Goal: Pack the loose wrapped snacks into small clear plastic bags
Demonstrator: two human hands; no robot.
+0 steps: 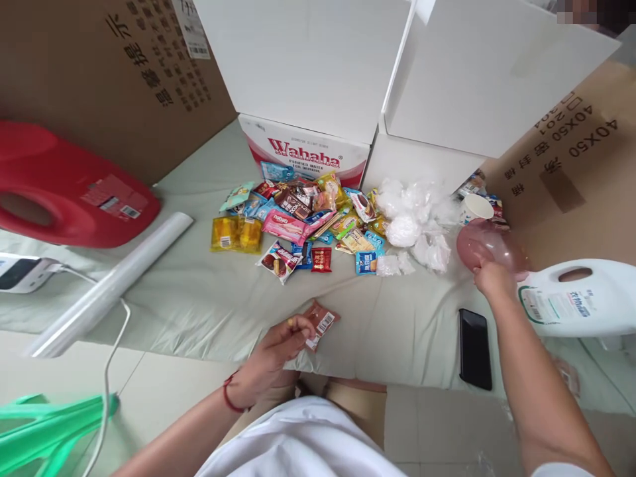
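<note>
My left hand (288, 341), with a red string on its wrist, pinches a small brown snack packet (325, 321) with a barcode label, near the front edge of the cloth. At the right, my right hand (491, 278) has its fingers closed on a translucent pink bowl (479, 245), which is tilted beside a white paper cup (477, 209). Between and beyond the hands lies a pile of colourful snack packets (298, 202). Crumpled clear plastic bags (410, 212) adjoin the pile on its right.
A red jug (74, 185), a plastic film roll (114, 285) and a white cable stand left. A black phone (476, 348) and a white detergent bottle (596, 295) lie right. Cardboard (109, 79) and white boxes (308, 59) line the back. Green plastic (54, 430) is at lower left.
</note>
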